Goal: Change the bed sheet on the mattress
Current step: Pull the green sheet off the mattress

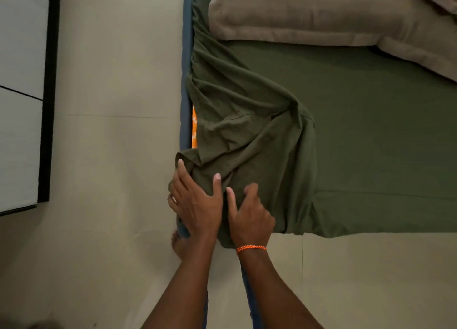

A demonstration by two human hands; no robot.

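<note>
**Loose sheet bunched at the near-left corner of the bed**

Because both of your hands sit on the same corner, the next move turns on which way the slack runs from them. The green sheet (358, 135) lies flat over most of the mattress (186, 86), but a thick ridge of loose cloth climbs from the near-left corner, up along the left edge and in toward the middle of the bed. Its long axis runs away from you, slanting right.

Your left hand (195, 202) is at the very corner, wrapped over the bunched edge: the thumb presses down on top of the cloth and the fingers curl round the outside of the fold, so it is grasping the sheet. Your right hand (249, 214) is just beside it, further in from the corner, its fingers curled into the cloth and its thumb lying along the top; it too looks to be holding the sheet, though the fingertips are hidden in the folds.

Further up the left edge a strip of orange patterned fabric (194, 128) shows between the sheet and the blue side of the mattress, so that edge looks untucked. The left hand is nearer to it. A beige pillow (309, 11) lies at the far end, well apart from your hands.
</note>
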